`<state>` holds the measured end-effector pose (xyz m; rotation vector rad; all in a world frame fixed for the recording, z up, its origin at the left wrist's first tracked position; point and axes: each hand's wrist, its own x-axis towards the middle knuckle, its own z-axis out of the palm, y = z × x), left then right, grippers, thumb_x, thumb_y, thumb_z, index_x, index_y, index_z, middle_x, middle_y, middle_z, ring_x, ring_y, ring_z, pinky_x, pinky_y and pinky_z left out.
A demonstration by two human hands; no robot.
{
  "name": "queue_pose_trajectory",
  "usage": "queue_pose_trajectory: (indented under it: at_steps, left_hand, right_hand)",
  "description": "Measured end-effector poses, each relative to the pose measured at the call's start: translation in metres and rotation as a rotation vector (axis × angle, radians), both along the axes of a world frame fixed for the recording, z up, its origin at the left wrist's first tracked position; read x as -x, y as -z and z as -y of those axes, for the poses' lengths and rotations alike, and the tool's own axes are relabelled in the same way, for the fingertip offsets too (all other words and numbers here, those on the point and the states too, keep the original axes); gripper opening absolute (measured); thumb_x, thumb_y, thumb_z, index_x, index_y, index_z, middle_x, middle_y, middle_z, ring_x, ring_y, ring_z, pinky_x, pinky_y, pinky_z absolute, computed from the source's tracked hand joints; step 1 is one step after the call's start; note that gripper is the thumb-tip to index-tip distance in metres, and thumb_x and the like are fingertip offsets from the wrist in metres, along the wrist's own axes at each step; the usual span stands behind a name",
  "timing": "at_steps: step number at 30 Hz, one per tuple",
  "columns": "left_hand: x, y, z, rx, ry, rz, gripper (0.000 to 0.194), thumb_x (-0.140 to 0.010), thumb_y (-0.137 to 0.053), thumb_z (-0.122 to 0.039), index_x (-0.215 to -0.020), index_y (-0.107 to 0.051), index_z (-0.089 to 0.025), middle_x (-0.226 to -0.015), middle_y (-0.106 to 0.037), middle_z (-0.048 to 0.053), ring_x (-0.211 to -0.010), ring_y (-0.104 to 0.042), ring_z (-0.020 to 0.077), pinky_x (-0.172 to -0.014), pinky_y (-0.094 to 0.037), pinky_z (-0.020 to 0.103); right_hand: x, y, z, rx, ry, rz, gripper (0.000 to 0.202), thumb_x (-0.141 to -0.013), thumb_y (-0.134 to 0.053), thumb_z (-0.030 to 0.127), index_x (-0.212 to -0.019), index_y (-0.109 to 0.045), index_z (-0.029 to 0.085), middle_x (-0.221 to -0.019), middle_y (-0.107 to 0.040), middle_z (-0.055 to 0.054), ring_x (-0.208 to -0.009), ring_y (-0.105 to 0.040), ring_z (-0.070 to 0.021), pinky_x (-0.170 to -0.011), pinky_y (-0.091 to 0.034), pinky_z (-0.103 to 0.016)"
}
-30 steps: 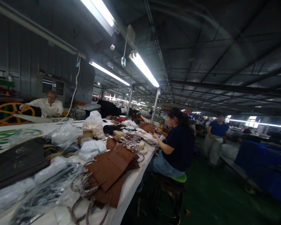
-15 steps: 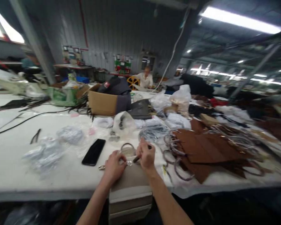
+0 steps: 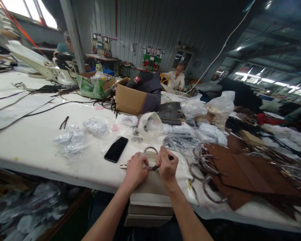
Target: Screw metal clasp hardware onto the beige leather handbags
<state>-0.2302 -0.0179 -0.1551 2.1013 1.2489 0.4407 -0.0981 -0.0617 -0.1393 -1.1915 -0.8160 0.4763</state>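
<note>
My left hand [image 3: 137,168] is closed, its fingers pressed together on a strap with a metal clasp [image 3: 123,166] that sticks out to its left. My right hand [image 3: 168,164] is wrapped round a slim dark-handled tool [image 3: 171,157], whose kind I cannot make out. The tool's front end points left and meets the left fingertips; what lies at that contact is partly hidden. Behind the hands a brown ring-shaped handle [image 3: 151,148] rises. Both hands rest over a stack of grey-beige slabs [image 3: 150,211] at the table edge.
A black phone [image 3: 116,149] lies left of my hands. Brown leather panels [image 3: 243,167] with ring handles spread on the right. Crumpled plastic bags [image 3: 74,140], a cardboard box [image 3: 129,99] and a green carton [image 3: 91,87] stand on the white table [image 3: 40,134]. A person [image 3: 177,78] sits beyond.
The view has swung left, so the scene sits further right and tilted. My right hand's tool has come closer to my left fingers, and the small metal piece between them is now covered.
</note>
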Motion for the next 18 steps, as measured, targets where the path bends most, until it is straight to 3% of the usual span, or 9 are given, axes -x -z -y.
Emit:
queue_pose_trajectory:
  at_steps: [3,13,18]
  left_hand:
    - [0.0,0.001,-0.001,0.01,-0.015,0.01,0.012,-0.083,-0.077,-0.018,-0.09,-0.07,-0.025,-0.133,-0.066,0.007,-0.126,-0.061,0.0319,-0.105,-0.047,0.046]
    - [-0.002,0.005,-0.002,0.025,-0.04,0.035,0.012,-0.082,-0.076,-0.017,-0.089,-0.071,-0.025,-0.129,-0.067,0.006,-0.125,-0.062,0.0313,-0.104,-0.048,0.046]
    - [0.0,0.006,-0.004,0.05,-0.038,0.058,0.014,-0.08,-0.076,-0.015,-0.089,-0.072,-0.025,-0.133,-0.066,0.006,-0.127,-0.061,0.0321,-0.107,-0.048,0.049]
  right_hand:
    - [0.001,-0.001,0.001,0.004,-0.008,0.025,0.061,-0.105,-0.068,0.055,-0.059,-0.044,0.023,-0.051,-0.039,0.005,-0.046,-0.035,-0.01,-0.045,-0.025,-0.03]
    - [0.008,-0.009,0.011,-0.049,-0.128,-0.197,0.06,-0.104,-0.071,0.055,-0.059,-0.045,0.023,-0.051,-0.034,0.008,-0.041,-0.03,-0.0079,-0.041,-0.024,-0.027]
    - [0.011,-0.011,-0.008,0.025,-0.104,-0.242,0.063,-0.099,-0.074,0.06,-0.059,-0.042,0.024,-0.049,-0.033,0.009,-0.037,-0.028,-0.0067,-0.037,-0.019,-0.025]
